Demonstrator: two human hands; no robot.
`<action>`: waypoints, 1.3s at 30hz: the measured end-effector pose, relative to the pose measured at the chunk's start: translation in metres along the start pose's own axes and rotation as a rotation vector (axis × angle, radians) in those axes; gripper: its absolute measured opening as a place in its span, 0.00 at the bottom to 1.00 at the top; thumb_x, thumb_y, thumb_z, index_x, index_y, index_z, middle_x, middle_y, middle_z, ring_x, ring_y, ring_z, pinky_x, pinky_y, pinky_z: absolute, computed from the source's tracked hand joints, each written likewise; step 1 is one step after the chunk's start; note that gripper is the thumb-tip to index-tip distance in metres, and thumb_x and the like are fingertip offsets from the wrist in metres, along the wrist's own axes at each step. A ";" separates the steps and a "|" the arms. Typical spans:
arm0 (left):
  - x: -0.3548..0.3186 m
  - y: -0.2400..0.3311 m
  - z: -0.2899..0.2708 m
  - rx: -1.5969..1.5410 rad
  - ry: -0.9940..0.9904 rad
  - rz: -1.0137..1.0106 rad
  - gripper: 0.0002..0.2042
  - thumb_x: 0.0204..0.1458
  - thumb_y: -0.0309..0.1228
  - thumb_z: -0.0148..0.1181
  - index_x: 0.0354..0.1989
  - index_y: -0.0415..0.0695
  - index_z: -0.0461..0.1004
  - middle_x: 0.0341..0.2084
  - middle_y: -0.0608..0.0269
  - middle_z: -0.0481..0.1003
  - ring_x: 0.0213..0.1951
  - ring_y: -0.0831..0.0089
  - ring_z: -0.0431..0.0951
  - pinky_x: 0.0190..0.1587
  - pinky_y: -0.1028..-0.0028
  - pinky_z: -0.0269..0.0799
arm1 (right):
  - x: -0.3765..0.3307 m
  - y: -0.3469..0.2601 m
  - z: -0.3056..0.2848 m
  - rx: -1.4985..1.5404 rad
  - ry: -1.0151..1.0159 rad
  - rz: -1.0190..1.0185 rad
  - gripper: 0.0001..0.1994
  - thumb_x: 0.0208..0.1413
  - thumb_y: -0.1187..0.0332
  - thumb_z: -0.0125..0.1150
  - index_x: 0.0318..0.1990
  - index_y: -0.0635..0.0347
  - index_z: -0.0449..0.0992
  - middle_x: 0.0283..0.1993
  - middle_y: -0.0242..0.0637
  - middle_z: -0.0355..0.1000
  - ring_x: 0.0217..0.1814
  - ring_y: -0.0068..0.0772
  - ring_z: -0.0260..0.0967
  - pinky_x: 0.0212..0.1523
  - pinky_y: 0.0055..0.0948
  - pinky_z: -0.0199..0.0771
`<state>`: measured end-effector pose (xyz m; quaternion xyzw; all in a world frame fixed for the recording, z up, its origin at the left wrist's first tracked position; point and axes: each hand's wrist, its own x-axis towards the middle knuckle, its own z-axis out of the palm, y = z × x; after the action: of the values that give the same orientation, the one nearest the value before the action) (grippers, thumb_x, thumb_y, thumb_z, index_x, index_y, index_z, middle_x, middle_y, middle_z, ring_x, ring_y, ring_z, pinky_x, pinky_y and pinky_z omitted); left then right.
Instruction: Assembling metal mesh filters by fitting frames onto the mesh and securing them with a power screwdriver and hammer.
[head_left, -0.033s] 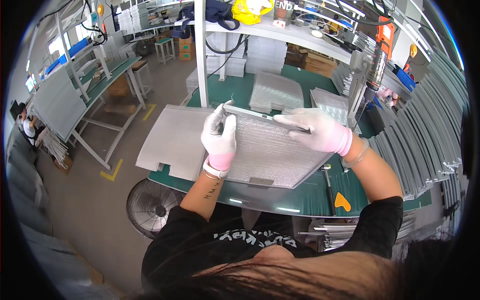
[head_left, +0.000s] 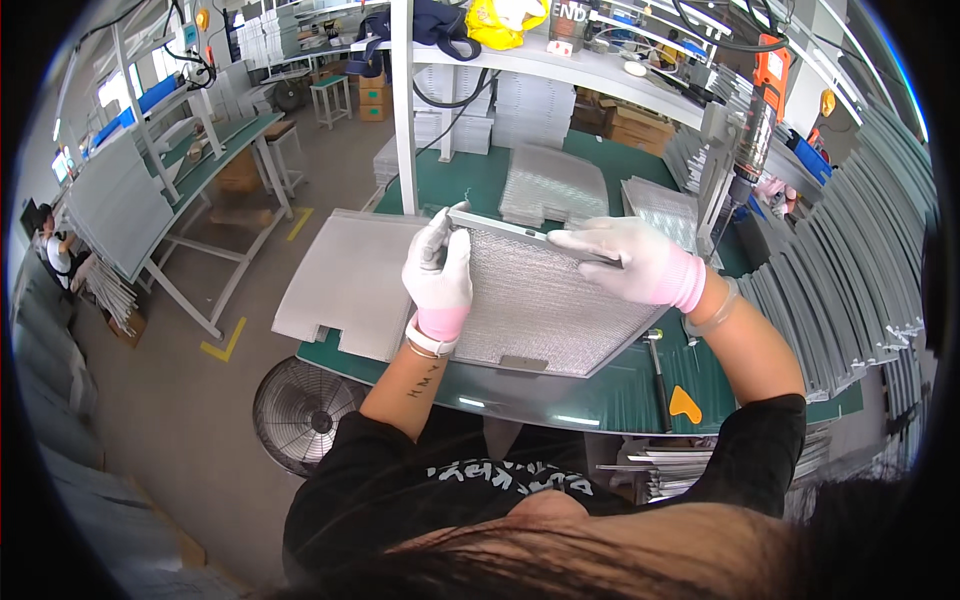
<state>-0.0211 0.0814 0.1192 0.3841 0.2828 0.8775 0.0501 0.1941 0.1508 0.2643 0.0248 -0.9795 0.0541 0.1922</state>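
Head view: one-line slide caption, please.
Gloved left hand and right hand hold a mesh panel at a green table.

From my end, the left hand [head_left: 438,278] hides part of the left side of the panel [head_left: 550,305], and the right hand [head_left: 640,258] covers a stretch of its top edge; the digits behind that edge I can't see. Down and left of the panel, a sleeve [head_left: 362,455] covers part of the fan [head_left: 300,415]. Above the panel, my view's top edge cuts off the yellow bag [head_left: 497,28] and the container [head_left: 567,28]. Far left of the panel, a co-worker [head_left: 57,250] is too small for me to read (I can't make out the hands). Well below the panel, hair [head_left: 690,570] blurs to dark streaks; far right of it, frames [head_left: 850,250] run into the dark rim.
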 end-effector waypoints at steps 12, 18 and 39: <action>0.012 -0.002 -0.026 -0.067 -0.242 -0.081 0.23 0.54 0.20 0.59 0.59 0.41 0.63 0.43 0.64 0.74 0.40 0.80 0.74 0.43 0.80 0.70 | -0.003 -0.004 0.003 0.060 -0.028 0.037 0.25 0.47 0.76 0.60 0.57 0.55 0.73 0.32 0.46 0.69 0.35 0.49 0.70 0.39 0.38 0.72; 0.008 -0.009 -0.033 0.225 -0.318 -0.134 0.15 0.57 0.22 0.53 0.54 0.42 0.64 0.42 0.67 0.66 0.38 0.83 0.67 0.44 0.79 0.66 | -0.027 -0.027 -0.002 -0.426 0.216 -0.084 0.20 0.47 0.76 0.60 0.52 0.63 0.74 0.35 0.43 0.73 0.36 0.47 0.72 0.40 0.38 0.73; -0.049 0.020 0.130 0.713 -1.380 0.794 0.18 0.46 0.41 0.60 0.45 0.49 0.72 0.20 0.67 0.71 0.26 0.68 0.74 0.38 0.65 0.71 | -0.248 -0.107 0.050 0.532 0.609 1.264 0.26 0.62 0.74 0.49 0.68 0.62 0.55 0.28 0.28 0.64 0.19 0.14 0.58 0.20 0.17 0.62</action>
<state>0.1074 0.1093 0.1693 0.8928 0.2924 0.2606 -0.2226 0.4117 0.0454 0.1343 -0.5128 -0.6646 0.3938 0.3746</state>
